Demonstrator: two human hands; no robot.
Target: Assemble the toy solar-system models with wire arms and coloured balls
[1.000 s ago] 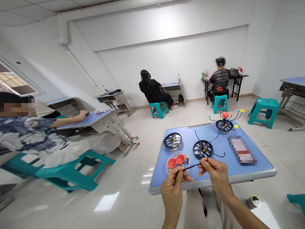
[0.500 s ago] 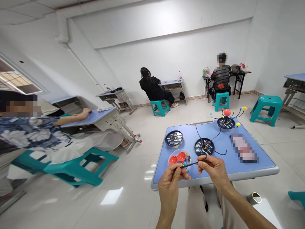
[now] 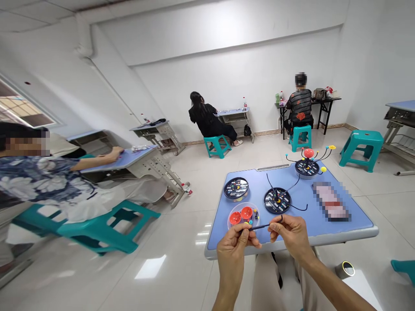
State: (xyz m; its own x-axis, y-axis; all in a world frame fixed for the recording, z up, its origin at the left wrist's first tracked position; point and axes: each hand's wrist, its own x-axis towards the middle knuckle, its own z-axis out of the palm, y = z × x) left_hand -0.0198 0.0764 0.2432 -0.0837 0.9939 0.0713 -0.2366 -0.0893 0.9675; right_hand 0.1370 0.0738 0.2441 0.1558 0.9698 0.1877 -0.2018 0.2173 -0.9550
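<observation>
My left hand [image 3: 231, 255] and my right hand [image 3: 292, 235] both pinch a thin black rod [image 3: 263, 226] above the near edge of a blue desk [image 3: 292, 244]. Just beyond my left hand lies a clear round dish [image 3: 243, 217] holding red half-spheres and small coloured beads. A black disc base [image 3: 277, 201] with curved black wire arms stands ahead of my right hand. At the far corner is a fuller solar-system model [image 3: 307, 167] with a red ball and yellow-tipped arms. A round black lidded case [image 3: 236, 188] sits at the far left of the desk.
A pixelated flat box [image 3: 330, 201] lies on the desk's right side. A seated co-worker [image 3: 42, 181] at the left rests a hand on another desk [image 3: 129, 157]. Two more people sit at the far wall. Teal stools [image 3: 361, 149] stand around, and a tape roll [image 3: 345, 270] lies on the floor.
The view has swung slightly and settled. The rod now lies a little flatter between my hands, and both hands keep hold of it.
</observation>
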